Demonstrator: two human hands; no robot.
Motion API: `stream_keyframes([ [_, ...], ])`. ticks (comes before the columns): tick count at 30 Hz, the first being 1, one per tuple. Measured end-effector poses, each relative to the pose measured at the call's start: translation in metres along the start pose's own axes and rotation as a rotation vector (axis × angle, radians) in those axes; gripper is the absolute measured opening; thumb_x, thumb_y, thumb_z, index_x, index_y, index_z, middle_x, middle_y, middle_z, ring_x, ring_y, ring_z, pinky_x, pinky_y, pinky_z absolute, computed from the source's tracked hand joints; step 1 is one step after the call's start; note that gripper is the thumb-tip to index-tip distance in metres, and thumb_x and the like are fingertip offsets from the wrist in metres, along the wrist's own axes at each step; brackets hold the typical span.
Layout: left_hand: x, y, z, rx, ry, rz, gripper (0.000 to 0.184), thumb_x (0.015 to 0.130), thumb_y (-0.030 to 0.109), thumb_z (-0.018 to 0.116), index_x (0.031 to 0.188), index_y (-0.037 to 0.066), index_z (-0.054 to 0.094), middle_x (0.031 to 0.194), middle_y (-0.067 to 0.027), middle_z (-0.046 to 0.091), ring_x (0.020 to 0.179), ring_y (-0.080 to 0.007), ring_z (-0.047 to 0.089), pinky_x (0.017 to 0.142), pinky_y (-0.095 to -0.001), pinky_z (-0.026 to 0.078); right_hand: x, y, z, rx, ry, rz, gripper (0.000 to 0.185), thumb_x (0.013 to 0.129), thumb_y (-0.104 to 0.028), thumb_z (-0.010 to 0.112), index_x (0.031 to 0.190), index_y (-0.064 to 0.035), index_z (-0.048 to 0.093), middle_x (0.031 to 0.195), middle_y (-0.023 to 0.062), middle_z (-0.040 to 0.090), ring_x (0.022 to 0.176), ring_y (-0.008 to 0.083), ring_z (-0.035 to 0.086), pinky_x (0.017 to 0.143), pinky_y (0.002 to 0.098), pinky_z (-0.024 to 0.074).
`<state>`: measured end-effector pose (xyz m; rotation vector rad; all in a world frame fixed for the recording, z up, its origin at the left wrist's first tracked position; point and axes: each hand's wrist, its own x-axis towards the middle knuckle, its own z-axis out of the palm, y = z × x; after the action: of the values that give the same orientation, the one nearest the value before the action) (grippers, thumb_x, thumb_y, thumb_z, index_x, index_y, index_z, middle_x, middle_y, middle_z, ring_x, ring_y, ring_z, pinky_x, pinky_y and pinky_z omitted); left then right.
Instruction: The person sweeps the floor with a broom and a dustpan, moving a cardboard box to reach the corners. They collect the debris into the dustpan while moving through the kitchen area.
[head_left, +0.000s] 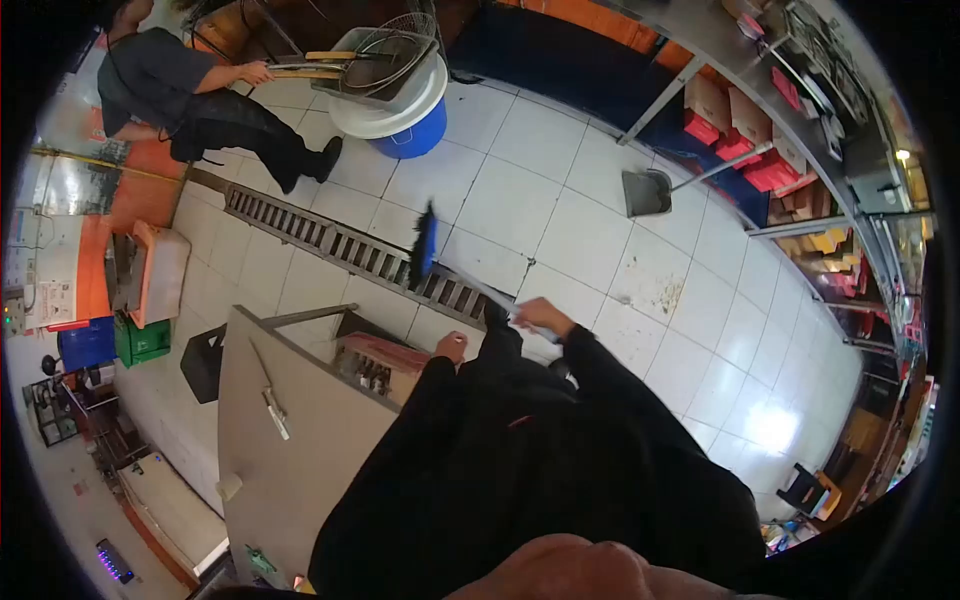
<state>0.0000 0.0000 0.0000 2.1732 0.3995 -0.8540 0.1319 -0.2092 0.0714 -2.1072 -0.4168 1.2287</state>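
Observation:
A broom [425, 250] with a blue and black head is over the metal floor grate, its pale handle slanting toward me. My right hand [544, 315] is wrapped round that handle near its upper end. My left hand [452, 347] hangs beside the grey table's edge, its fingers curled, with nothing visible in them. Dark crumbs and stains [652, 290] mark the white floor tiles to the right. Farther off, a grey dustpan [647, 193] rests on the floor with its long handle pointing right.
A grey table [310, 470] stands at my left. Beyond the grate [340, 245], a co-worker [200, 95] holds long handles over a tub on a blue bucket [415, 132]. Shelves with red boxes [745, 125] line the right. A green crate [143, 340] is at far left.

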Motion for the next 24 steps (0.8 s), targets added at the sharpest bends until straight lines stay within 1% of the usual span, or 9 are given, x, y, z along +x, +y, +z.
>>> stream_keyframes([
  [2, -0.011, 0.004, 0.032, -0.149, 0.072, -0.016, 0.02, 0.075, 0.029, 0.053, 0.082, 0.01, 0.054, 0.084, -0.0105, 0.058, 0.08, -0.0268, 0.054, 0.07, -0.0377, 0.043, -0.02, 0.023, 0.003, 0.131, -0.044, 0.028, 0.022, 0.072, -0.025, 0.051, 0.069, -0.0059, 0.062, 0.056, 0.0068, 0.057, 0.051, 0.0163, 0.056, 0.047, 0.0269, 0.0432],
  [3, 0.033, -0.034, -0.095, -0.019, 0.176, -0.007, 0.018, 0.075, 0.026, 0.053, 0.082, 0.01, 0.054, 0.081, -0.01, 0.057, 0.079, -0.0265, 0.055, 0.068, -0.0367, 0.043, 0.094, -0.039, -0.012, 0.188, -0.06, -0.101, 0.022, 0.072, -0.025, 0.051, 0.069, -0.0059, 0.062, 0.056, 0.0068, 0.057, 0.051, 0.0163, 0.056, 0.047, 0.0269, 0.0432],
  [5, 0.024, -0.028, -0.09, -0.071, 0.138, 0.025, 0.019, 0.075, 0.025, 0.052, 0.083, 0.009, 0.054, 0.082, -0.0104, 0.057, 0.079, -0.0264, 0.055, 0.069, -0.0363, 0.043, 0.105, 0.017, -0.002, -0.465, 0.099, -0.588, 0.023, 0.073, -0.024, 0.049, 0.071, -0.0046, 0.062, 0.054, 0.0063, 0.056, 0.048, 0.016, 0.055, 0.045, 0.0268, 0.0419],
  [8, 0.022, -0.035, -0.092, -0.128, 0.135, -0.066, 0.02, 0.075, 0.026, 0.053, 0.084, 0.008, 0.054, 0.08, -0.0108, 0.058, 0.077, -0.0267, 0.055, 0.069, -0.0364, 0.043, 0.018, 0.014, -0.044, 0.556, 0.031, 0.265, 0.015, 0.072, -0.015, 0.055, 0.076, -0.0024, 0.06, 0.056, 0.0016, 0.05, 0.041, 0.0077, 0.044, 0.036, 0.0219, 0.0346],
  [12, 0.015, -0.062, -0.087, -0.052, 0.127, -0.171, 0.017, 0.076, 0.023, 0.049, 0.081, 0.008, 0.057, 0.079, -0.0134, 0.058, 0.077, -0.0285, 0.055, 0.069, -0.0374, 0.043, -0.082, 0.084, -0.071, 0.666, 0.125, 0.378, 0.021, 0.071, -0.024, 0.057, 0.076, -0.003, 0.061, 0.055, 0.001, 0.05, 0.041, 0.0071, 0.043, 0.035, 0.0201, 0.0326],
  [14, 0.041, -0.118, -0.058, 0.777, -0.158, 0.211, 0.023, 0.076, 0.023, 0.043, 0.078, 0.006, 0.059, 0.079, -0.0169, 0.057, 0.078, -0.031, 0.055, 0.07, -0.0399, 0.042, -0.117, 0.106, -0.089, 0.577, 0.148, 0.504, 0.017, 0.069, -0.019, 0.058, 0.075, -0.0034, 0.062, 0.054, 0.002, 0.052, 0.043, 0.0094, 0.046, 0.036, 0.0219, 0.0354],
  [17, 0.045, -0.138, -0.04, 0.375, -0.011, -0.007, 0.029, 0.074, 0.024, 0.04, 0.075, 0.003, 0.059, 0.081, -0.0193, 0.056, 0.08, -0.0327, 0.055, 0.071, -0.0423, 0.042, -0.14, 0.158, -0.107, -0.036, -0.012, 0.257, 0.014, 0.071, -0.01, 0.051, 0.067, -0.0008, 0.06, 0.057, 0.0083, 0.056, 0.044, 0.0158, 0.054, 0.037, 0.0258, 0.0418],
  [20, 0.076, -0.12, -0.05, -0.182, -0.176, -0.185, 0.033, 0.074, 0.029, 0.04, 0.076, 0.002, 0.058, 0.08, -0.0198, 0.056, 0.079, -0.0337, 0.054, 0.072, -0.0428, 0.042, -0.142, 0.195, -0.117, 0.229, 0.093, 0.44, 0.012, 0.07, -0.01, 0.053, 0.069, -0.0004, 0.06, 0.054, 0.0086, 0.056, 0.045, 0.0166, 0.056, 0.035, 0.0262, 0.0405],
  [24, 0.094, -0.026, -0.086, 0.095, -0.109, -0.091, 0.03, 0.076, 0.032, 0.043, 0.081, 0.007, 0.057, 0.086, -0.0146, 0.057, 0.08, -0.0324, 0.053, 0.071, -0.0415, 0.042, -0.164, 0.128, -0.158, 0.703, 0.341, 0.48, 0.008, 0.064, -0.007, 0.057, 0.065, 0.0006, 0.058, 0.051, 0.0089, 0.053, 0.04, 0.0161, 0.052, 0.034, 0.0272, 0.0401],
])
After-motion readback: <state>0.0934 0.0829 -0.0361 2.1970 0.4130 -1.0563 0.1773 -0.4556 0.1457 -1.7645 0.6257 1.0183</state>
